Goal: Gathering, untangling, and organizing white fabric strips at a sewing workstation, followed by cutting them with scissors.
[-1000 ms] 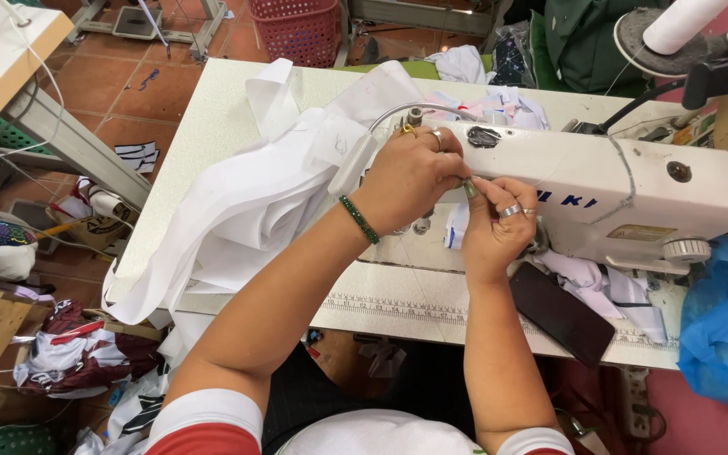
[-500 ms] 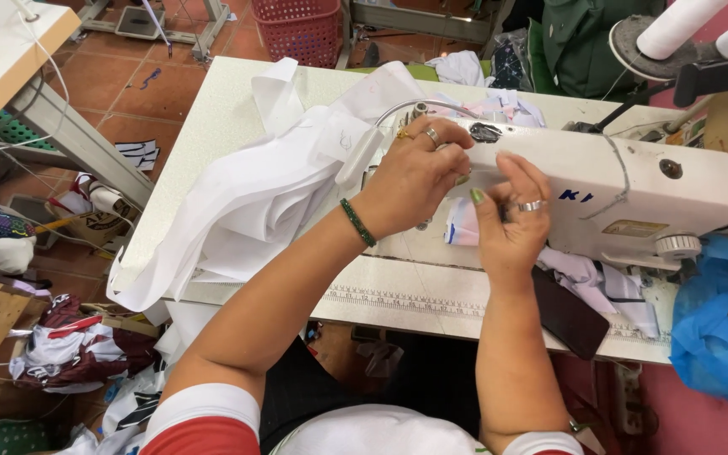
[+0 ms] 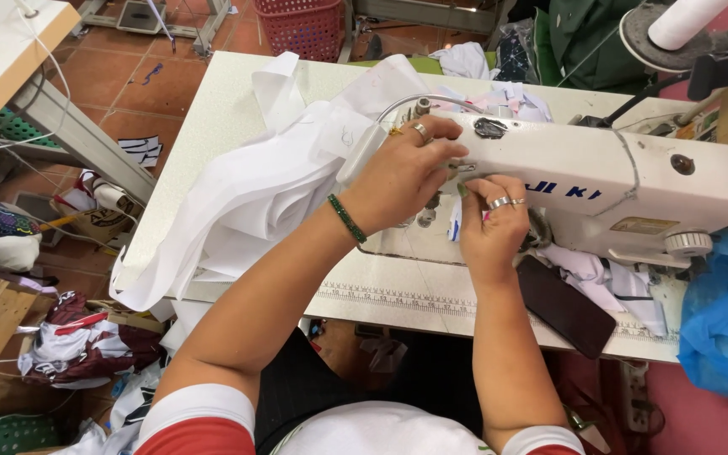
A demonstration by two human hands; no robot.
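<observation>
Nearest the camera, both forearms are seen reaching forward from red-and-white sleeves over the front edge of the table [image 3: 212, 109], along which a printed ruler strip [image 3: 406, 297] is laid. A dark flat phone-like slab [image 3: 564, 305] is set on the table just right of the right forearm. A green beaded bracelet [image 3: 346, 218] is worn on the left wrist.

Further in, the right hand [image 3: 492, 226] is held against the front of the white sewing machine [image 3: 600, 181], with its fingers curled and pinched together near the needle area; something thin seems to be gripped there, though what it is cannot be told from this view. Rings are worn on two of its fingers. The left hand [image 3: 402, 173] is laid over the machine's left end, its fingers bent and pressed down beside the right hand's fingertips; whether anything is grasped under it cannot be told. A ring is also worn on it.

To the left of the hands, a heap of white fabric [image 3: 250, 190] is piled on the table and hangs over its near-left edge. A blue plastic bag [image 3: 722, 324] is seen at the right edge.

Beyond the machine, more cloth scraps [image 3: 499, 97] are scattered, a thread cone stand [image 3: 676, 29] is placed at the upper right, and a red plastic basket [image 3: 301, 21] is standing on the tiled floor.
</observation>
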